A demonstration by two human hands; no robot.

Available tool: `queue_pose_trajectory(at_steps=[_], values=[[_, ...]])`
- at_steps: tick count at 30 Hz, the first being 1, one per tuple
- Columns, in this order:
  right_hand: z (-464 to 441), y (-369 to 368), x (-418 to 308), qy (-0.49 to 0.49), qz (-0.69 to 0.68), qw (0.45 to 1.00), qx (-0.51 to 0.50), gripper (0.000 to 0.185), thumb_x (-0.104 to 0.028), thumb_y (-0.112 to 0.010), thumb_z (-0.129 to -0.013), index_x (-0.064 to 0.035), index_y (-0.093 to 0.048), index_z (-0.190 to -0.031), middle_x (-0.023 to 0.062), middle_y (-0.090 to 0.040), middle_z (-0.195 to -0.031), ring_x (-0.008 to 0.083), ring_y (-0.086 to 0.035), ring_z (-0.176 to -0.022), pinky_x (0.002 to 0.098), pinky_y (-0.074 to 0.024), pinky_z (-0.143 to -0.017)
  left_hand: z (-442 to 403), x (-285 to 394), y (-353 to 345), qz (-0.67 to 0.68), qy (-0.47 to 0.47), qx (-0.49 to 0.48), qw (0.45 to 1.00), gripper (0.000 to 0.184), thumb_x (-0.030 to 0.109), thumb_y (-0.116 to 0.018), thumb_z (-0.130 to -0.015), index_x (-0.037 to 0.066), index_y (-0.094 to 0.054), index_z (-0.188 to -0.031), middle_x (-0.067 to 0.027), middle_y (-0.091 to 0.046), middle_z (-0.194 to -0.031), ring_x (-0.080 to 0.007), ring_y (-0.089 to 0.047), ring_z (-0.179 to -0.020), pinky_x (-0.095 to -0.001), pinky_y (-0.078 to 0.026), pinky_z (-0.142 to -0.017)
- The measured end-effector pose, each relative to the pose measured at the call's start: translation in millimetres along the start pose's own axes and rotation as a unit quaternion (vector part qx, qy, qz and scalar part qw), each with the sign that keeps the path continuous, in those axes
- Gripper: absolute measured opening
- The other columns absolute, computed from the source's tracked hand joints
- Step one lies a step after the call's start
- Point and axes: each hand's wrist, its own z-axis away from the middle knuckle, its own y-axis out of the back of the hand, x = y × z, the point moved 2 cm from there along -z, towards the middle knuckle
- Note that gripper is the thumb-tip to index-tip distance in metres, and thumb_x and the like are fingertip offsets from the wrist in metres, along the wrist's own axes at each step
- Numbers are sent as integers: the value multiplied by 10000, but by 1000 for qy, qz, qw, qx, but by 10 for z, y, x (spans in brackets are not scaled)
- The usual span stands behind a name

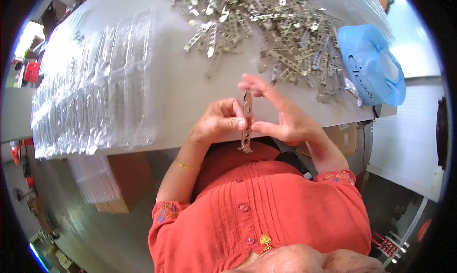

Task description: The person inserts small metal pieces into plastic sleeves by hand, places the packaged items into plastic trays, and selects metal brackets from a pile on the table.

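Note:
My left hand (221,118) pinches a perforated metal strip (247,112) near its middle, in front of my body at the table's near edge. The strip stands roughly upright in the view, its jagged end toward my red shirt. Beside it on the right is my right hand (285,113), its fingers spread apart, the thumb close to the strip and the fingertips near its top end. Whether the thumb touches the strip I cannot tell. Beyond my hands lies a large heap of similar metal strips (295,35) on the table (181,82).
Stacked clear plastic trays (100,87) cover the table's left part. A blue plastic bag (371,66) lies at the right, beside the heap. Below the table stand a cardboard box (133,178) with clear trays on the left and another box (345,139) on the right.

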Motion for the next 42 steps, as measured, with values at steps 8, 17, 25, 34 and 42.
queue_pose_trajectory(at_steps=[8, 17, 25, 34, 42], values=[[52, 12, 1, -6, -138, 990, -25, 187, -7, -688, -861, -7, -637, -1042, 70, -668, -962, 145, -643, -907, 314, -512, -853, 40, -8, -172, -85, 80, 35, 993, 189, 27, -831, -771, 6, -662, -853, -101, -689, -976, -220, -689, -870, -371, -572, -802], [192, 213, -52, -64, -178, 982, 23, 126, 11, -650, -887, -5, -602, -1002, 78, -624, -934, 167, -650, -901, 322, -525, -797, -62, 32, -594, -373, -21, 104, 922, 161, 58, -590, -980, 0, -535, -1120, -92, -710, -982, -123, -659, -868, -251, -516, -685], [375, 566, -87, 117, 111, 966, 201, 206, -45, -710, -887, -41, -623, -1074, 93, -630, -1061, 216, -648, -930, 331, -521, -854, -231, -64, -664, -432, -78, 120, 890, 99, 61, -492, -1036, 31, -548, -1111, -38, -608, -797, -88, -552, -677, -231, -459, -617], [1360, 2517, 50, 4, 290, 726, 624, 128, -163, -614, -980, -40, -645, -994, 72, -671, -872, 147, -626, -767, 293, -509, -705, -283, -179, -503, -338, -46, 174, 924, 49, 84, -488, -1045, 50, -523, -1047, -20, -601, -774, -77, -534, -651, -217, -447, -603], [1552, 3605, 699, -259, 336, 812, 401, 164, -73, -577, -913, -16, -690, -1017, 77, -693, -796, 188, -683, -704, 330, -529, -658, -292, -226, -394, -292, -66, 164, 940, 52, 122, -523, -1044, 71, -528, -1043, -13, -590, -774, -79, -545, -651, -213, -464, -615]])
